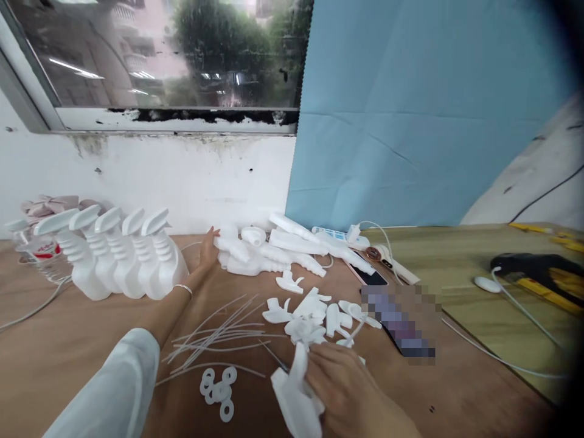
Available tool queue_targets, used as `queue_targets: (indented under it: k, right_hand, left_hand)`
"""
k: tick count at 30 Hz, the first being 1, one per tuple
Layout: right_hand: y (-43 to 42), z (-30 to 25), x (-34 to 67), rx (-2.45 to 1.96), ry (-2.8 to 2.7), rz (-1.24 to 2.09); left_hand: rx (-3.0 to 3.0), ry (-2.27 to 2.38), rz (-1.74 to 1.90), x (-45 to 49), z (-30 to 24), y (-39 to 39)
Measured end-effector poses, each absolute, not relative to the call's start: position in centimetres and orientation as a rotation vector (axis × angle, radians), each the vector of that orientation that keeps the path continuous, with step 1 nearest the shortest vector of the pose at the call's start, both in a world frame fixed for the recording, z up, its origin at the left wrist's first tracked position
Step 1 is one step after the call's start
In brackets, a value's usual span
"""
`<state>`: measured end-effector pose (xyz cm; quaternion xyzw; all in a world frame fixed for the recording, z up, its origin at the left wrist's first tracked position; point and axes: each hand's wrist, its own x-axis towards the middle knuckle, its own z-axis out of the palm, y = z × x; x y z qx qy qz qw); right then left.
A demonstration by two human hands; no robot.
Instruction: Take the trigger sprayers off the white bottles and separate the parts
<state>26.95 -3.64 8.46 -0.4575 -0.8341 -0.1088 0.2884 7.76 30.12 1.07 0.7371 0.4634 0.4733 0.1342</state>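
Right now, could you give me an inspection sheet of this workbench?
Surface: brown board tabletop.
Job's things: white plastic sprayer head; pile of white trigger parts; thin clear tubes; white flat rings; five upright white spray bottles; lying white bottle parts.
Clutter: dark phone; clear water bottle; black-and-yellow tool.
Hands: left hand open beside the lying parts; right hand grips the sprayer head.
Cables: white cable trailing across the right side.
Surroundings: blue cloth; glass window.

The phone (401, 319) mid-desk toward the right edge is pixelated, screen's unreadable. The right hand (351, 389) and the white sprayer part (294, 395) it grips run off the picture's bottom. A water bottle (36, 255) at the desk's back left corner is half hidden behind the spray bottles (118, 255). The picture's right corners are just dark blur.
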Motion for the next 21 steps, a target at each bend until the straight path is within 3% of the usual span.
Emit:
queue_targets:
  k: [7,10,16,19,21]
  right_hand:
    - [-3.3,6.7,26.2,-1.595,-2.38,0.182]
    - [-3.1,7.1,25.7,-1.59,-2.381,0.204]
    - [-2.1,6.9,24.1,-1.406,-2.597,0.116]
    - [-1.5,6.4,22.9,-1.225,-2.614,0.104]
    - [-1.1,6.2,21.9,-1.119,-2.595,0.119]
  left_hand:
    - [2.293,1.238,1.232,8.3,0.6,31.4]
    - [2.315,1.2,1.181,8.9,1.7,30.1]
    - [2.358,0.996,1.045,7.4,7.3,18.5]
    - [2.35,0.618,0.354,4.3,9.9,10.5]
    - [2.296,0.547,0.138,2.3,10.1,6.6]
